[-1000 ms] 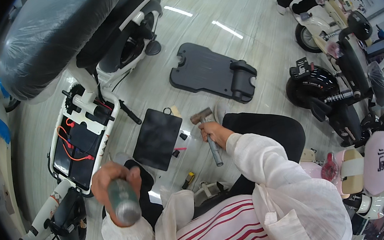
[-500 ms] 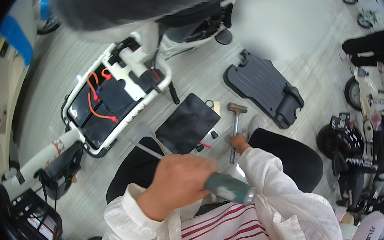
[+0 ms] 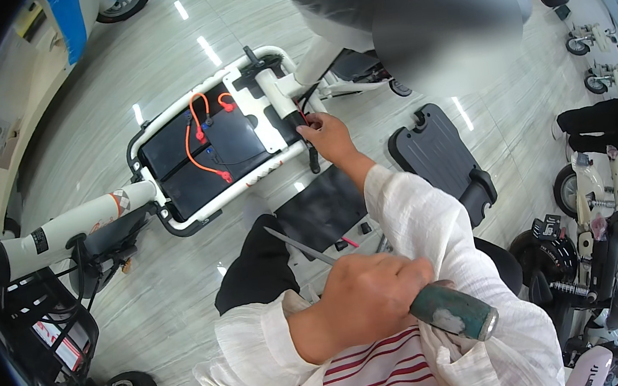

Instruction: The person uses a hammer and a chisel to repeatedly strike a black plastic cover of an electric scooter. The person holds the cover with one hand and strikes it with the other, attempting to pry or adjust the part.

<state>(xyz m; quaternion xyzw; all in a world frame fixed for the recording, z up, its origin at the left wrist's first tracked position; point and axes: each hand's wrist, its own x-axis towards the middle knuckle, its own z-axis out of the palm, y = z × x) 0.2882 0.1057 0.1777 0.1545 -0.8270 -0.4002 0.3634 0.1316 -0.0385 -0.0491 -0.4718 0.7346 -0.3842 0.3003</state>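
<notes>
**Left hand point(image 3: 368, 297) grips a green-handled tool point(image 3: 455, 312); right hand point(image 3: 332, 142) reaches the white frame point(image 3: 269, 168)**

Closest to the body, the left hand is wrapped firmly around the tool, its worn handle jutting out toward the lower right and its metal shaft slanting up to the left. Just beyond the shaft, a black sheet point(image 3: 318, 206) lies on the floor, partly behind the right sleeve point(image 3: 422, 206), with a pinkish-red stick point(image 3: 350, 242) beside it.

Farther out, the right hand's bent fingers are at the frame's near rail, above a black lever point(image 3: 313, 160); how far they close, or on what, I cannot tell. Inside the frame sit black blocks point(image 3: 233, 142) with orange cables point(image 3: 189, 150). A ribbed black panel point(image 3: 435, 150) lies to the right; well beyond stands another person point(image 3: 605, 122) in dark trousers.
</notes>
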